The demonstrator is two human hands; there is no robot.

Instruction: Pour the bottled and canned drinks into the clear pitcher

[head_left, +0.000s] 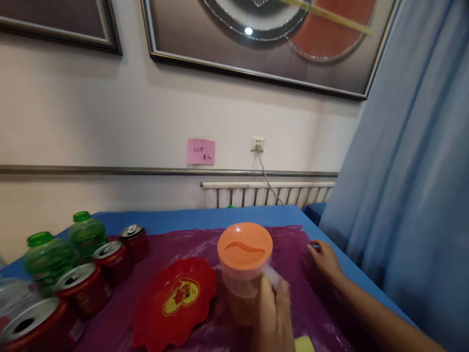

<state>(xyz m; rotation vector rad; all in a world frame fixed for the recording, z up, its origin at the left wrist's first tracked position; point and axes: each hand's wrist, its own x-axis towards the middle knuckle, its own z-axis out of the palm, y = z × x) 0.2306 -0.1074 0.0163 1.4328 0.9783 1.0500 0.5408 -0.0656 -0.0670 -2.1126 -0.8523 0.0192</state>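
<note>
A clear plastic pitcher point(240, 298) with an orange lid point(245, 244) stands in the middle of the near table, something brownish showing inside. My left hand point(273, 313) is closed round its whitish handle point(271, 276). To the right, my right hand point(326, 260) is at the edge of the purple plastic sheet point(289, 244), fingers loosely bent with a gap between thumb and forefinger. I see nothing in it. Left of the pitcher lies a red scalloped plate point(198, 278) with a yellow print. Part of a pale yellow object point(304, 343) shows beside my left wrist.
Several red drink cans point(82, 291) line the table's left side, beside green plastic bottles point(88, 234) and a clear container point(14, 296). Blue cloth point(256, 213) edges the table. A radiator point(249, 195), wall socket point(258, 143) with a cord, and blue curtain point(410, 186) are beyond.
</note>
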